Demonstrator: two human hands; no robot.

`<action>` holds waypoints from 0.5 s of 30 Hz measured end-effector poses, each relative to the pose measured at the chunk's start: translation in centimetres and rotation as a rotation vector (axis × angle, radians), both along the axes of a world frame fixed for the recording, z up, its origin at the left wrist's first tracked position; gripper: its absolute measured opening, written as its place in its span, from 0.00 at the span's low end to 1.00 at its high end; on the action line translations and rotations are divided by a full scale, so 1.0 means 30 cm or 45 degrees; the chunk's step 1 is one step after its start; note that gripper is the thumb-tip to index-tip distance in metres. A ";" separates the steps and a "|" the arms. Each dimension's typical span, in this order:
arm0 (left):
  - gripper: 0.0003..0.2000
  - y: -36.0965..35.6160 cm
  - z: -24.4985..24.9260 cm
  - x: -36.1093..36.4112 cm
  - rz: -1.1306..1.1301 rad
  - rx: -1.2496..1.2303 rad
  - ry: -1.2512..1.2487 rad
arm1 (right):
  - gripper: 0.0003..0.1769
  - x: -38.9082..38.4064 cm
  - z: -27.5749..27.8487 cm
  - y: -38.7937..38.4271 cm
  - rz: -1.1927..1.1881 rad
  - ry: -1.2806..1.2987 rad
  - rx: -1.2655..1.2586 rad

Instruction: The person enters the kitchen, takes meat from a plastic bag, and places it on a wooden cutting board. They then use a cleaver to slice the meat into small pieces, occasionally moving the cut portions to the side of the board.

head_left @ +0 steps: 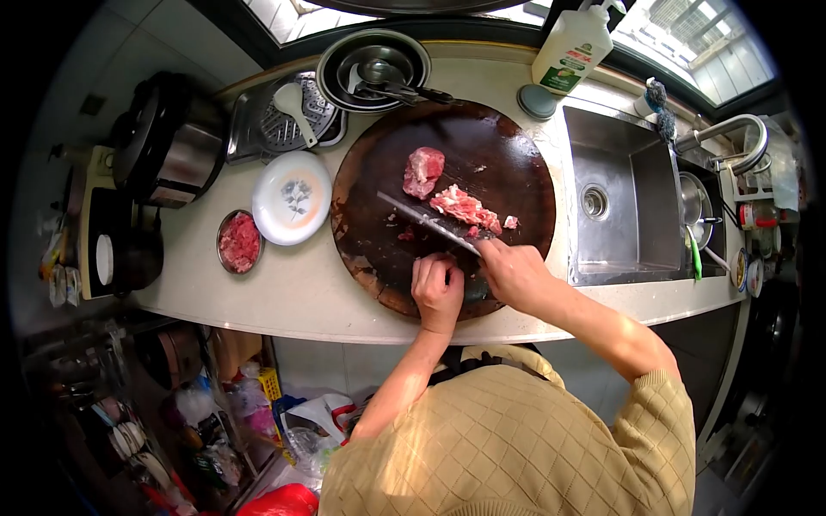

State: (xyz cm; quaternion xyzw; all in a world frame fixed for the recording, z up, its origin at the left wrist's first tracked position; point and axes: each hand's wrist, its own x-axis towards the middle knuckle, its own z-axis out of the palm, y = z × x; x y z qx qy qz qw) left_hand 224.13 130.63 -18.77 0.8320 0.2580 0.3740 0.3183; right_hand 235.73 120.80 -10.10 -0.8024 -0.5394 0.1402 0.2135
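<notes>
My right hand grips the handle of a knife, whose blade points to the upper left just above the chopping board. Curled into a loose fist, my left hand rests near the board's front edge, below the blade; a dark hollow shows between thumb and fingers, and I see nothing in it. Beyond the blade lies a strip of chopped meat, with small bits at its right end. A larger raw chunk of meat sits farther back. The board is round, thick and dark.
Left of the board are a white plate, a small bowl of minced meat and a rice paddle on a metal tray. Steel bowls with utensils stand behind. A sink and a pump bottle are on the right.
</notes>
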 end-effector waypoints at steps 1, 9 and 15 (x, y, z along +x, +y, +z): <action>0.07 -0.002 -0.012 -0.007 0.004 0.009 0.004 | 0.07 -0.012 0.026 -0.026 0.046 -0.019 -0.026; 0.12 0.003 0.001 -0.004 0.007 -0.005 -0.032 | 0.14 -0.042 0.112 -0.167 0.199 -0.075 -0.253; 0.09 0.003 0.005 0.004 0.003 0.064 -0.020 | 0.09 -0.026 0.041 0.009 0.199 -0.155 -0.229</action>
